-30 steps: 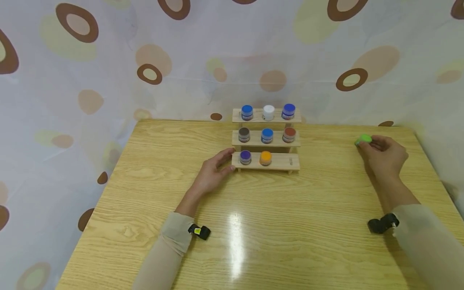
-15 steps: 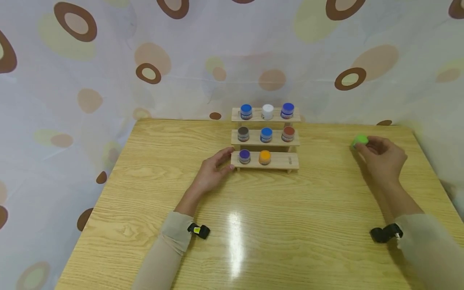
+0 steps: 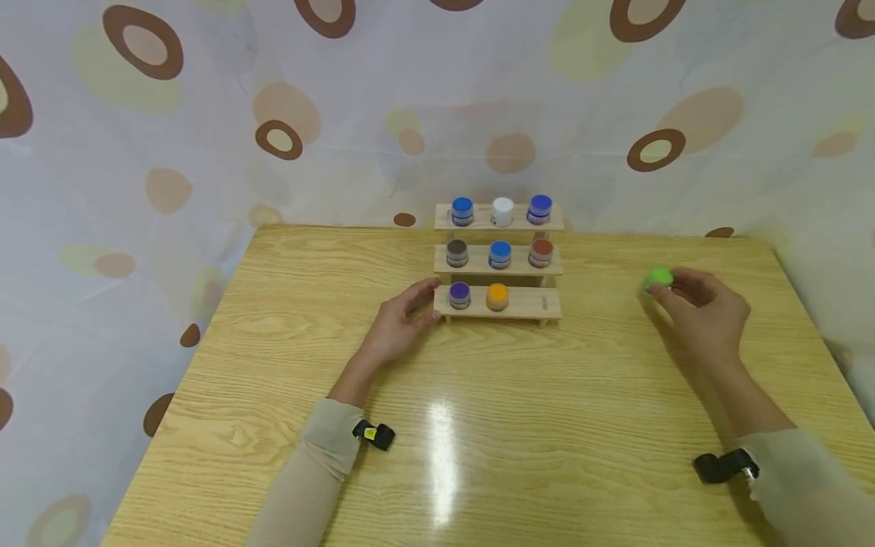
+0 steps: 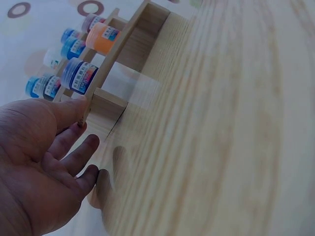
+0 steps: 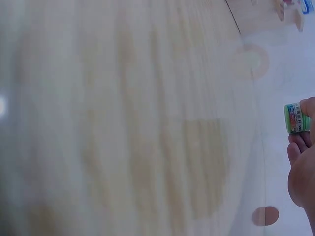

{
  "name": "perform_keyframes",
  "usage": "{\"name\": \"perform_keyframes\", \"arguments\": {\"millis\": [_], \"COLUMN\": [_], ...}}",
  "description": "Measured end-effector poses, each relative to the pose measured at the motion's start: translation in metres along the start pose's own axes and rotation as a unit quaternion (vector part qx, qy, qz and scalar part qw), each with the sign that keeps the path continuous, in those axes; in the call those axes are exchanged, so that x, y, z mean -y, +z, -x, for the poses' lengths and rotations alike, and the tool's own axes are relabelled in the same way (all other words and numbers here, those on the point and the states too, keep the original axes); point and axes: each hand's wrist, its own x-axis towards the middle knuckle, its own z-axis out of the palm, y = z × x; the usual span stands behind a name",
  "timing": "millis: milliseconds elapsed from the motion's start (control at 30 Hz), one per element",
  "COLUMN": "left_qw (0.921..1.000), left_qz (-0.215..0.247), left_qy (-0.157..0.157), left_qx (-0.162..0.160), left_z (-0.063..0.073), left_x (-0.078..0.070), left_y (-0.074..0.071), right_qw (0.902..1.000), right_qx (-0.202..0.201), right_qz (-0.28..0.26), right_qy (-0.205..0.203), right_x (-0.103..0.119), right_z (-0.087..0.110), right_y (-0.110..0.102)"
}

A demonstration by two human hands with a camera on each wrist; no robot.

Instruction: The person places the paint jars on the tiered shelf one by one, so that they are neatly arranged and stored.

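A green paint jar (image 3: 659, 278) is pinched between the thumb and fingers of my right hand (image 3: 712, 319), over the right part of the table. In the right wrist view the green jar (image 5: 297, 119) shows its printed label. My left hand (image 3: 396, 327) holds the left end of a three-tier wooden rack (image 3: 525, 304), thumb at the front corner and a finger at the back one. The lowest tier bears a purple jar (image 3: 459, 295) and an orange jar (image 3: 497, 297), with bare wood to their right.
On the middle tier stand a dark brown jar (image 3: 456, 253), a blue jar (image 3: 500, 255) and a rust-red jar (image 3: 541, 253). Another blue jar (image 3: 462, 212), a white jar (image 3: 502, 212) and a violet-blue jar (image 3: 539, 210) fill the top tier. Behind the wooden table (image 3: 533, 425) hangs a patterned cloth (image 3: 383, 68).
My right hand has brought the green paint jar leftward and a little nearer to me. The left hand keeps its place at the rack's end, and the jars on the rack stay put.
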Motion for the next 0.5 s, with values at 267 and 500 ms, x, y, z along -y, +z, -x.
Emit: {"name": "perform_keyframes", "arguments": {"millis": [267,500], "left_qw": [1.0,1.0], "left_qz": [-0.003,-0.003], "left_qy": [0.0,0.001], "left_qx": [0.0,-0.001], "left_z": [0.0,-0.001], "left_x": [0.0,0.001], "left_y": [0.0,0.001], "right_qw": [0.9978,0.993], "right_qx": [0.031,0.068], "right_qz": [0.009,0.011], "right_qy": [-0.059,-0.096], "right_x": [0.013,0.025], "right_z": [0.017,0.029], "right_y": [0.022,0.044]}}
